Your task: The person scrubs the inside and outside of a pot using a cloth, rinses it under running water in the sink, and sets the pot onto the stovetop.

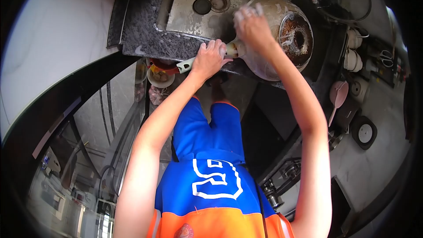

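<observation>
A large pan lies tilted over the right side of the steel sink, its outer side facing up, with a brown, scorched ring on its base and whitish suds. My left hand is wrapped round its pale green handle. Against the pan's upper left side is my right hand, its fingers bent and covered in foam. Whatever those fingers may hold is hidden. A round black stopper lies beside the drain.
Dark speckled counter borders the sink. Below its edge sits a bowl with food scraps. White cups, a pink ladle, scissors and a round dial are at the right.
</observation>
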A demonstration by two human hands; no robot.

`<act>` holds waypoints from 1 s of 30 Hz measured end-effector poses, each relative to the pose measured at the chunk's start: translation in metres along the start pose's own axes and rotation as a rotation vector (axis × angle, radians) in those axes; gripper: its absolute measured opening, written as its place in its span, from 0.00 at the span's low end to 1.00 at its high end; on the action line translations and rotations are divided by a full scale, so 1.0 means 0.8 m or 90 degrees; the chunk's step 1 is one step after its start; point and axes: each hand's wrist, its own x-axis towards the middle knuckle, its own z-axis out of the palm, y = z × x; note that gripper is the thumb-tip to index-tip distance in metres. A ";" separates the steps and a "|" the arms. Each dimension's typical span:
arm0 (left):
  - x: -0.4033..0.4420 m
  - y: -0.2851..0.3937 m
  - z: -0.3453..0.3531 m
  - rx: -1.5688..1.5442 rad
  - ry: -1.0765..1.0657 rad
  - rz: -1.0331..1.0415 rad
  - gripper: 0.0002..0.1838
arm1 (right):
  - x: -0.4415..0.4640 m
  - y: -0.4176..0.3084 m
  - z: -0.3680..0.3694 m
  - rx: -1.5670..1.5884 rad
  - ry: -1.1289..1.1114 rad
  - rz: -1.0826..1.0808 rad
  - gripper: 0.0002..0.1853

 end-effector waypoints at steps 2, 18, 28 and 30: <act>0.000 0.001 -0.005 -0.017 -0.028 -0.009 0.31 | -0.010 -0.011 0.019 -0.003 0.031 -0.053 0.21; 0.006 0.011 -0.002 0.007 -0.092 -0.071 0.30 | 0.025 0.070 -0.001 0.060 -0.140 -0.024 0.20; 0.005 0.020 -0.004 0.017 -0.097 -0.107 0.31 | -0.023 0.106 -0.011 0.256 0.096 -0.136 0.20; 0.006 0.022 -0.004 0.015 -0.080 -0.105 0.31 | -0.024 0.095 -0.010 0.219 0.097 -0.218 0.20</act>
